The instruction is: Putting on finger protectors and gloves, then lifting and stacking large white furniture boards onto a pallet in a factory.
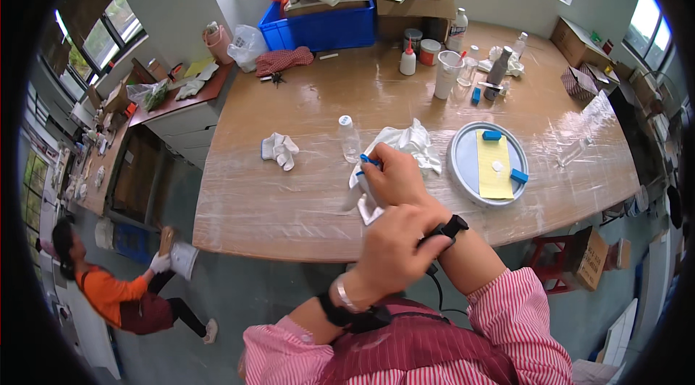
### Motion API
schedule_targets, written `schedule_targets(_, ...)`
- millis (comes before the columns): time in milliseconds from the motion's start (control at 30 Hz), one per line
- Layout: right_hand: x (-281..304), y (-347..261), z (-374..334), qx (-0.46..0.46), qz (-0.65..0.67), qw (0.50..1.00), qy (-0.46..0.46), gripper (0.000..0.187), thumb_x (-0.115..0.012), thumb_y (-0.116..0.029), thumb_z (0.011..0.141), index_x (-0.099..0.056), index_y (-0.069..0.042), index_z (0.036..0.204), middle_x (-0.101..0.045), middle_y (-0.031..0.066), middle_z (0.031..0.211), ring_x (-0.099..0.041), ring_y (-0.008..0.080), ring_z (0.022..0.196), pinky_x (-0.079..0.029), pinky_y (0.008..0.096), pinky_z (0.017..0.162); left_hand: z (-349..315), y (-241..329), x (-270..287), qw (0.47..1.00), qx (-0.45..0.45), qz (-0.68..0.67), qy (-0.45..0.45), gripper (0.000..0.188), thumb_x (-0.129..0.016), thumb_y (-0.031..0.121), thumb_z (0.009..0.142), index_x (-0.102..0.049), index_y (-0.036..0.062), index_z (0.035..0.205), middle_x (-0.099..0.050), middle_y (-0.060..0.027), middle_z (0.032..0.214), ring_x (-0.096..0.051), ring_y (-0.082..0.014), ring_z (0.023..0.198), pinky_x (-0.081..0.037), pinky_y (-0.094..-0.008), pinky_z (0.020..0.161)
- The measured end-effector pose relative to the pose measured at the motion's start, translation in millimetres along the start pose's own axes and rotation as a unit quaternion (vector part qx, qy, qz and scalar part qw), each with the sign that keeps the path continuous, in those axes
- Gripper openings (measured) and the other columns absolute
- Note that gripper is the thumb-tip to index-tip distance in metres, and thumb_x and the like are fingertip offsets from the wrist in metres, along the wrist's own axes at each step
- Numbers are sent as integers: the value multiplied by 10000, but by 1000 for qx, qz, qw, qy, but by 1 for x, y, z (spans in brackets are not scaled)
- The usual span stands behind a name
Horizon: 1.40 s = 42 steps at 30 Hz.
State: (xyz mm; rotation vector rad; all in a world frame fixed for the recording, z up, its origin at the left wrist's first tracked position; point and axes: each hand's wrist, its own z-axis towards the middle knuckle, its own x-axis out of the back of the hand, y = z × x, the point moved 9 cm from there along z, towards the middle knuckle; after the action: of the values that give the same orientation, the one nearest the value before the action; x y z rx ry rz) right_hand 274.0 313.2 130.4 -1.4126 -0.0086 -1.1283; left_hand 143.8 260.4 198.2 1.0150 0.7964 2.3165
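My right hand is closed on a white glove with a blue edge; the glove hangs below the fist, partly blurred. Across my right wrist lies my left hand, its thumb and fingers closed at the black wristband there. Just beyond the right fist a crumpled white cloth rests on the table. Beside it stands a small clear bottle with a white cap. Farther left lies another white glove.
A round lid at right carries a yellow sheet and blue blocks. Bottles, cans and a white cup stand behind it. A blue crate sits at the back. On the left, a person in orange holds a bucket.
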Motion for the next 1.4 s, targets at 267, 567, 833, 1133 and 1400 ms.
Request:
schedule_targets(267,59,62,-41,-43,-259,965,9,153,-667,-182,880,-612,-44,914,-704,186,886,-685,404,826,-533,504,751,3,59,-98,996,6,75,-38,317,-763,299,814,-686,51,997,-611,-123,1000,-603,-310,916,-524,-395,770)
schedule_targets(567,38,76,-59,-30,-351,935,-51,91,-653,-125,866,-624,-59,921,-718,174,914,-720,360,826,-551,485,721,5,48,-114,980,60,93,-165,268,-695,291,857,-752,30,868,-702,-195,858,-688,-381,832,-557,-459,753)
schedule_targets(833,7,84,-62,-47,-373,918,-128,107,-674,-156,862,-692,-86,941,-752,113,923,-757,244,874,-600,365,641,20,22,-117,952,104,92,-272,246,-715,260,838,-782,31,900,-729,-201,813,-720,-365,783,-569,-426,746)
schedule_targets(1133,3,111,-76,-104,-358,916,-149,127,-686,-174,864,-700,-105,970,-759,89,940,-757,228,869,-593,337,648,6,28,-145,918,69,188,-342,243,-735,251,822,-762,29,917,-727,-208,843,-715,-376,774,-562,-456,736)
schedule_targets(1400,1,129,-96,-40,-213,975,-43,119,-696,-224,870,-686,-119,924,-715,-8,812,-709,151,715,-572,316,639,23,31,-159,879,242,-174,-373,235,-720,120,864,-686,-21,1049,-692,-98,758,-664,-169,627,-542,-306,588)
